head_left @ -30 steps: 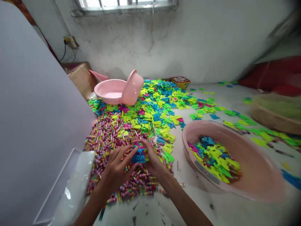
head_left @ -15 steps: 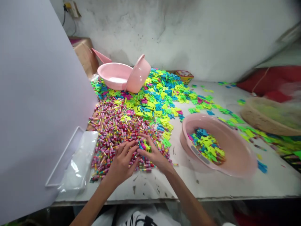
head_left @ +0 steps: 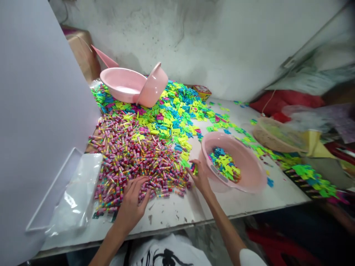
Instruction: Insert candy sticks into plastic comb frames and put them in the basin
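My left hand [head_left: 133, 201] lies on the front of a pile of small pink and purple tubes [head_left: 133, 155] with coloured bands. Its fingers are stretched out and the thumb is apart; nothing shows in its grasp. Between the pile and a pink basin [head_left: 206, 146], my right hand [head_left: 201, 181] is closed around a few small coloured plastic pieces [head_left: 194, 169], partly hidden by the fingers. Inside that basin lie flat yellow, green and blue plastic pieces [head_left: 226, 164]. A larger heap of the same bright pieces [head_left: 177, 107] spreads behind the tubes.
Two more pink basins [head_left: 122, 79] rest on the heap at the back, one tipped on its side. Clear plastic bags [head_left: 77, 195] lie left, beside a white panel [head_left: 55, 111]. A beige basket [head_left: 277, 136] and a black tray [head_left: 299, 184] stand right.
My right hand has moved right, away from the left hand and towards the basin, carrying the coloured pieces. My left hand stays over the tubes. The view has turned to the right.
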The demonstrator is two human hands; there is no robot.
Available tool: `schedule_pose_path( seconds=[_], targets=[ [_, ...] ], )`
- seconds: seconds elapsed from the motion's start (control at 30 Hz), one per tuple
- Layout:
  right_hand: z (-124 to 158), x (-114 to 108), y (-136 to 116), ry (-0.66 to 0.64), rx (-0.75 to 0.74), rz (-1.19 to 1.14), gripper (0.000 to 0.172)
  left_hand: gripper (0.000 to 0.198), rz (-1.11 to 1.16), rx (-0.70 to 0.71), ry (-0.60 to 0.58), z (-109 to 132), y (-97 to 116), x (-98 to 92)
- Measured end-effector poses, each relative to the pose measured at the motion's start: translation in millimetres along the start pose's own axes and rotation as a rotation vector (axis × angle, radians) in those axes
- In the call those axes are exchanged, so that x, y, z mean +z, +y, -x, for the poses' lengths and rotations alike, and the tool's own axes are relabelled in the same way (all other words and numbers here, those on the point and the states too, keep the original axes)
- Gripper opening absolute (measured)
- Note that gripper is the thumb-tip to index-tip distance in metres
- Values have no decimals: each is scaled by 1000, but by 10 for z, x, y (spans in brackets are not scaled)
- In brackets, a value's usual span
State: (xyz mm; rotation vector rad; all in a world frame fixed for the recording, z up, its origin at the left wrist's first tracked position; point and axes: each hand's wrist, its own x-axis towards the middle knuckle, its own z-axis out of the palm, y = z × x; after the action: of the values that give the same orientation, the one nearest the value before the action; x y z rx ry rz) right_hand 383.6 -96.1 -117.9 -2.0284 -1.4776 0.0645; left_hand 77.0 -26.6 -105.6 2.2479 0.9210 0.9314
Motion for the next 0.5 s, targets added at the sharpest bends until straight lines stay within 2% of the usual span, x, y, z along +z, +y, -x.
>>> schedule_pose_path(
  seconds=[0.1, 0.2, 0.33, 0.5],
  targets=[
    [135, -59, 285, -28, 67, 151, 16, 28, -1, -27, 9, 84, -37, 15],
    [298, -57, 415, -31, 106, 263, 13, 26, -11, -51, 17, 142, -35, 1],
    [441, -4, 476, 1, 91, 332, 20, 24, -15, -80, 20, 215, -49, 26],
    [461, 44, 433, 68, 72, 340, 27, 24, -80, -82, -6, 261, -151, 123]
  ],
)
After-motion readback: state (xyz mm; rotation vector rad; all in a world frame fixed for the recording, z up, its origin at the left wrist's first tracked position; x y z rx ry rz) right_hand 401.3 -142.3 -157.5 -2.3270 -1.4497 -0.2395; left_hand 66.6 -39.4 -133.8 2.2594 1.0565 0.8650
